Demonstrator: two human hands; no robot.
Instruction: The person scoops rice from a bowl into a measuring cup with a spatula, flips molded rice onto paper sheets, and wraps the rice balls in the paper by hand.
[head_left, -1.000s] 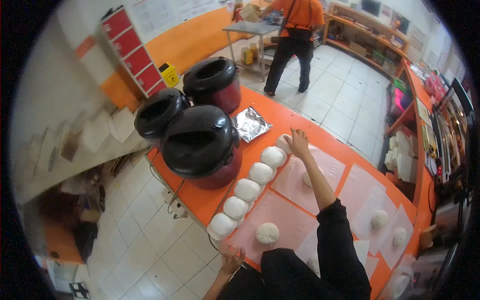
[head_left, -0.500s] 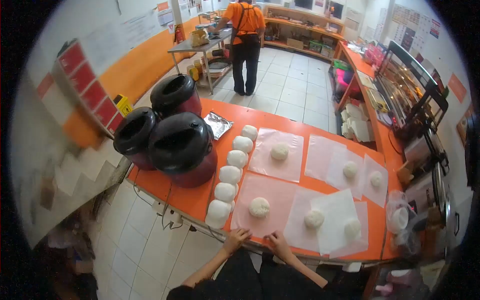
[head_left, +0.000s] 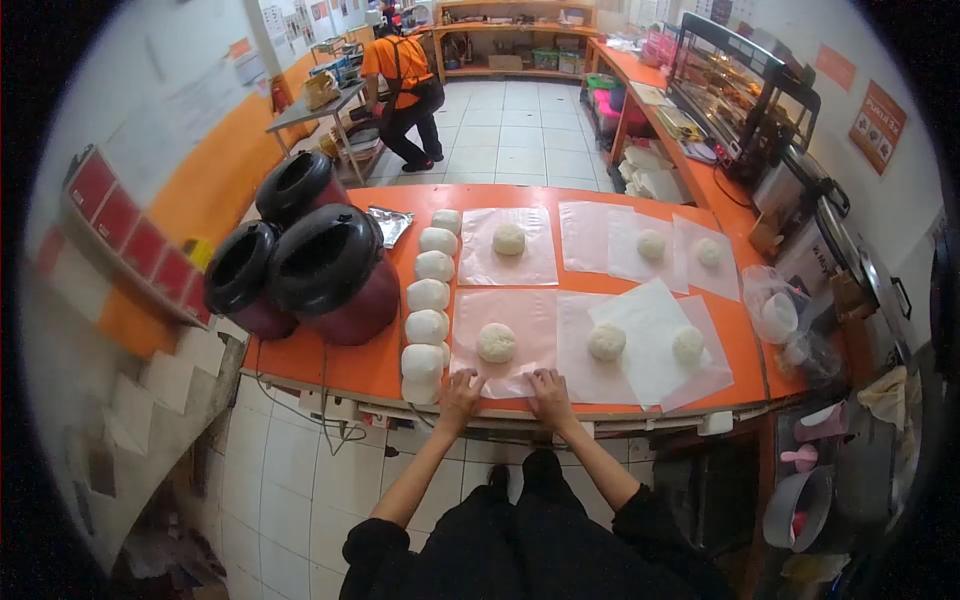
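Observation:
Both hands are at the near edge of a pale pink wrapping sheet (head_left: 510, 318). My left hand (head_left: 460, 398) has its fingers closed at the near left corner. Around the near right corner, the fingers of my right hand (head_left: 549, 397) are pinched, and the edge there looks slightly raised. A rounded mound of white rice (head_left: 496, 343) rests on this sheet. To its right, another mound of rice (head_left: 606, 341) lies on a similar sheet, partly overlapped by a whiter sheet (head_left: 650, 340). White rounded containers (head_left: 428, 295) form a row left of the sheets.
Dark red pots with black lids (head_left: 335, 270) stand at the left, cables hanging below. A foil packet (head_left: 391, 224) lies behind them. More rice on sheets (head_left: 509, 239) sits farther back. Plastic-wrapped cups (head_left: 780, 317) are at right. A co-worker (head_left: 400, 80) crouches by a metal table.
My view has shifted, so the table appears higher and farther left. Both hands stay at the sheet's near corners. The co-worker went from standing to crouching.

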